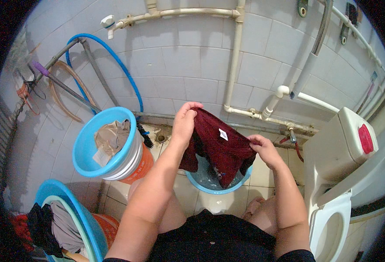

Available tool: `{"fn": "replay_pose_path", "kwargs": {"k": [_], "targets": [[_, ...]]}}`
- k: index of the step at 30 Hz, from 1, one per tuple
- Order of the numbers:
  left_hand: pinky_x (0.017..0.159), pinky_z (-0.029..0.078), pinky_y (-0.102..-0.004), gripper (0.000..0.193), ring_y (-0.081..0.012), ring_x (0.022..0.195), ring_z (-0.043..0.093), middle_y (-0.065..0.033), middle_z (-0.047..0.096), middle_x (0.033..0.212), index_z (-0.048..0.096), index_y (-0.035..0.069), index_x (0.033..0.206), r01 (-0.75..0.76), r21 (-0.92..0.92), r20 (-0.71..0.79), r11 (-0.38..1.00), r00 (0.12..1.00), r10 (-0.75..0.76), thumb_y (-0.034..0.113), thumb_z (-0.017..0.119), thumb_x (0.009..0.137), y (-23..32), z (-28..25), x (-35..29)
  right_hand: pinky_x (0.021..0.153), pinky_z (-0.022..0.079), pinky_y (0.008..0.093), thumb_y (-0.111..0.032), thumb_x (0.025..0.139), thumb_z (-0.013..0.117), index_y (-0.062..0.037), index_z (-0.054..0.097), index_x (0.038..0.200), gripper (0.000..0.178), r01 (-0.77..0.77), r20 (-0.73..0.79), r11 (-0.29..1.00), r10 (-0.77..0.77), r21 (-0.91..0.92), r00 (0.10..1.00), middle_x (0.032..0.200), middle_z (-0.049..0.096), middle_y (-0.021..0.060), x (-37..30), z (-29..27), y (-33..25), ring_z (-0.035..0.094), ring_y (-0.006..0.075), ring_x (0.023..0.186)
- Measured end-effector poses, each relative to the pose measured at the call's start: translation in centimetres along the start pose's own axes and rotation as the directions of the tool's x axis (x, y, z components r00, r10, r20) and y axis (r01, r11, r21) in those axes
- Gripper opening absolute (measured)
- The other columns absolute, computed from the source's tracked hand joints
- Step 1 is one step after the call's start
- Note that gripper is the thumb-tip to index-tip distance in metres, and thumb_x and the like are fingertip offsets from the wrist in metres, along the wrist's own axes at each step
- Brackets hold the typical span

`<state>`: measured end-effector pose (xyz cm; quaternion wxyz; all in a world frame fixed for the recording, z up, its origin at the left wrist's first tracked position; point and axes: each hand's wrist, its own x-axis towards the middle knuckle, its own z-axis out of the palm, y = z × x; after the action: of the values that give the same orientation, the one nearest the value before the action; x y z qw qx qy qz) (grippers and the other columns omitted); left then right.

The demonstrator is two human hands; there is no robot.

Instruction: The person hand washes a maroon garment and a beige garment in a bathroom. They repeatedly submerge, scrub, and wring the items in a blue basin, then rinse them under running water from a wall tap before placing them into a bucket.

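A dark maroon garment [220, 146] with a small white label hangs stretched between my two hands. My left hand [184, 124] is closed on its upper left corner, and my right hand [264, 149] pinches its right edge, lower down. Beneath the cloth, on the tiled floor, stands a light blue basin [218, 190] with greyish water in it. The garment's lower point hangs over the basin and hides part of it. Whether that point touches the water I cannot tell.
At left, a blue basin [84, 163] holding beige cloth rests on a white-and-orange bucket [141, 168]. Nearer, another blue tub [61, 187] is piled with clothes. A white toilet [332, 214] stands at right. A tap [108, 24], pipes and a blue hose [127, 72] line the wall.
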<state>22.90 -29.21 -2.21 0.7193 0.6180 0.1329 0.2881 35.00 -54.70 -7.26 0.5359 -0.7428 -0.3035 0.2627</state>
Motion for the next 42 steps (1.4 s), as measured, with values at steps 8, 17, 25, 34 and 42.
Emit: {"fn": "replay_pose_path", "kwargs": {"k": [8, 17, 25, 34, 42], "targets": [[0.085, 0.039, -0.0275, 0.019, -0.0135, 0.091, 0.049, -0.0063, 0.054, 0.096, 0.051, 0.002, 0.104, -0.213, 0.263, -0.049, 0.941, 0.971, 0.234, 0.007, 0.042, 0.087, 0.0, -1.0, 0.2, 0.067, 0.047, 0.0318, -0.019, 0.075, 0.067, -0.0026, 0.058, 0.105, 0.036, 0.068, -0.172, 0.918, -0.145, -0.390, 0.974, 0.076, 0.064, 0.0103, -0.7, 2.8, -3.8, 0.057, 0.0143, 0.070], [0.082, 0.043, -0.0261, 0.018, -0.0107, 0.090, 0.052, -0.0027, 0.056, 0.093, 0.052, 0.005, 0.102, -0.066, 0.240, 0.363, 0.969, 0.931, -0.026, 0.004, 0.049, 0.085, -4.3, 2.2, -2.2, 0.093, 0.037, 0.0336, -0.015, 0.079, 0.064, -0.0058, 0.035, 0.125, 0.056, 0.170, -0.003, 0.940, -0.177, 0.294, 0.984, 0.111, 0.051, 0.0088, 0.9, 6.1, -4.4, 0.047, 0.0207, 0.106], [0.087, 0.042, -0.0307, 0.025, -0.0169, 0.096, 0.053, -0.0095, 0.056, 0.103, 0.051, 0.002, 0.108, -0.013, 0.257, 0.367, 0.966, 0.926, -0.085, 0.006, 0.051, 0.083, -5.7, 1.0, -1.5, 0.084, 0.043, 0.0309, -0.009, 0.070, 0.069, -0.0041, 0.054, 0.107, 0.040, -0.056, -0.111, 0.998, 0.052, -0.027, 0.992, 0.096, 0.062, 0.0062, 3.2, 7.7, 0.8, 0.057, 0.0169, 0.089], [0.084, 0.040, -0.0291, 0.036, -0.0163, 0.098, 0.051, -0.0066, 0.050, 0.110, 0.047, 0.005, 0.118, 0.288, -0.181, -0.035, 0.940, 0.954, -0.299, 0.017, 0.053, 0.085, -1.1, -2.8, 0.9, 0.098, 0.019, 0.0579, -0.005, 0.063, 0.064, -0.0239, 0.053, 0.116, 0.057, 0.039, -0.048, 0.591, -0.131, -0.806, 0.990, 0.138, 0.027, 0.0055, 6.7, 10.0, 9.0, 0.021, 0.0324, 0.128], [0.085, 0.041, -0.0308, 0.038, -0.0178, 0.097, 0.052, -0.0068, 0.049, 0.110, 0.045, 0.004, 0.120, 0.282, -0.187, -0.143, 0.941, 0.940, -0.310, 0.015, 0.054, 0.085, 1.8, -5.5, 0.3, 0.093, 0.006, 0.0721, -0.011, 0.073, 0.053, -0.0367, 0.027, 0.135, 0.071, 0.004, 0.146, 0.404, 0.320, -0.915, 0.936, 0.147, -0.004, 0.0055, 5.4, 18.5, 20.7, -0.008, 0.0391, 0.133]]}}
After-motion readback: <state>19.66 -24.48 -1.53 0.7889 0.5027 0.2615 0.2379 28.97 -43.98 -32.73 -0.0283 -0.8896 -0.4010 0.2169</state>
